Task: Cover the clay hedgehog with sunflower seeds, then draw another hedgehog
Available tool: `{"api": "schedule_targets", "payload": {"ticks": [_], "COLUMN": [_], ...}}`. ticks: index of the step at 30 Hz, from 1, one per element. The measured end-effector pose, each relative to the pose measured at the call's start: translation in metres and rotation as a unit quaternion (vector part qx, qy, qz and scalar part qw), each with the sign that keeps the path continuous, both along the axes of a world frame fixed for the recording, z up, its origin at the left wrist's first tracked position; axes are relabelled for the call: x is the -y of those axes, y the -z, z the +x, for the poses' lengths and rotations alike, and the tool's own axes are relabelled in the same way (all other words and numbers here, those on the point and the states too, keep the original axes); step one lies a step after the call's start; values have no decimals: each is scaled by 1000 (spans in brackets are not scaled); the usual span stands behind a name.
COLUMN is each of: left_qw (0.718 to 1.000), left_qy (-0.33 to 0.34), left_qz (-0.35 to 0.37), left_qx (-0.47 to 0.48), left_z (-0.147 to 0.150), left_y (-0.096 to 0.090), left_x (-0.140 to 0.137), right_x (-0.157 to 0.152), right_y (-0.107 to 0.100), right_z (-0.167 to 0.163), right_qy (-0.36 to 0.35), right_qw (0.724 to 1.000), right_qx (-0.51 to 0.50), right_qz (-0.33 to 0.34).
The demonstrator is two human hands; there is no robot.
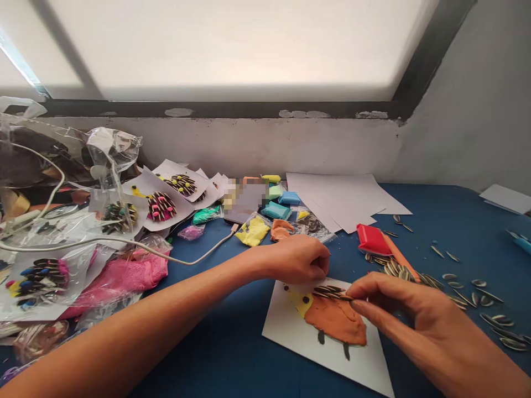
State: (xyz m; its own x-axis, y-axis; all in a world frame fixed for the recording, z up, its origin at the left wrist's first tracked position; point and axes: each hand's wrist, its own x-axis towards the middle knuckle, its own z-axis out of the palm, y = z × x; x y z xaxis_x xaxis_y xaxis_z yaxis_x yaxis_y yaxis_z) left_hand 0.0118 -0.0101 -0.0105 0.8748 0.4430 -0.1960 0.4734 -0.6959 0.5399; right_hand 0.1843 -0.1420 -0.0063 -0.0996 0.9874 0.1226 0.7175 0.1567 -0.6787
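On the table point(224, 337), your right hand point(423, 323) pinches a seed point(345, 297) at the clay point(338, 319), presumably for precision. Your left hand point(297, 258) curls by the paper point(286, 326), its grip unclear.

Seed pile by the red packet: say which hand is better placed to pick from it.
Right, probably: the right hand is beside the seed pile, though its fingertips pinch a seed. The left hand is farther off, at the far edge of the card.

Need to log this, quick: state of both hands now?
Left hand: curled closed; whether it holds anything cannot be told.
Right hand: closed, pinching a seed.
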Motion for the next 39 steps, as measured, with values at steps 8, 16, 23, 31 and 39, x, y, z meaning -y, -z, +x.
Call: {"api": "schedule_targets", "payload": {"ticks": [8, 16, 23, 31, 39], "left_qw": [999, 998, 995, 991, 988], "left_qy": [22, 34, 64, 80, 82], "left_qz": [-33, -52, -73, -93, -130], "left_qx": [0, -18, -21, -42, -30], "left_z": [-5, -8, -11, -15, -15], "left_y": [-3, -5, -8, -16, -14], "left_x": [-6, -10, -16, -17, -18], "right_x": [7, 2, 6, 3, 3], "right_y": [18, 19, 25, 18, 22], "right_z": [-9, -16, -11, -24, -25], "right_qy": [-54, -69, -75, -61, -64], "right_qw": [994, 970, 962, 956, 967], "right_qx": [47, 144, 182, 174, 167], "right_qz": [81, 185, 188, 226, 184]}}
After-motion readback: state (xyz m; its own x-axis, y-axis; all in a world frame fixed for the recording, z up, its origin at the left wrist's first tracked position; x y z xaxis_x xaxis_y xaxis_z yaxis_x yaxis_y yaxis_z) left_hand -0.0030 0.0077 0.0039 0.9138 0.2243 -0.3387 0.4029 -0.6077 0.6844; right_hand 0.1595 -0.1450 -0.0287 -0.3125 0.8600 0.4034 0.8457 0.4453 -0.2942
